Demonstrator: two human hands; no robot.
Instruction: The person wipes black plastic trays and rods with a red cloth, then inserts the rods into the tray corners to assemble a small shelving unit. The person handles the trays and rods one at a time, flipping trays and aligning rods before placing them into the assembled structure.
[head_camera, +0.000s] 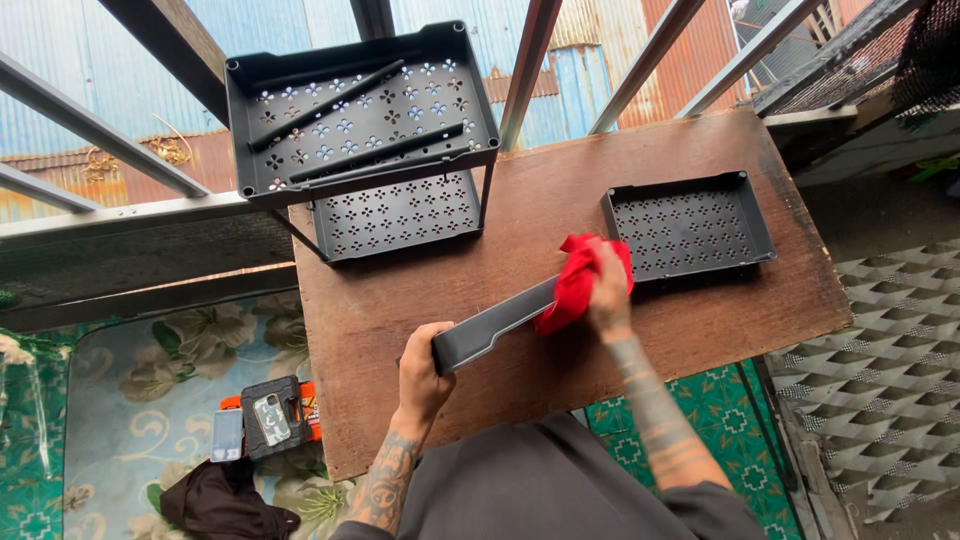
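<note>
At frame centre, the left hand grips a dark tray edge-on; the right hand presses a red cloth against it. A flat perforated tray lies just right; a 2-tier rack stands upper left.

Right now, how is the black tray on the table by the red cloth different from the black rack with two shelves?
The single tray lies flat on the wooden table, while the two-shelf rack stands on thin legs. The tray is one layer; the rack stacks two. The tray looks empty; the rack's top shelf holds loose black rods. The right hand with the red cloth is next to the tray, away from the rack. Both are black with flower-shaped holes.
</note>
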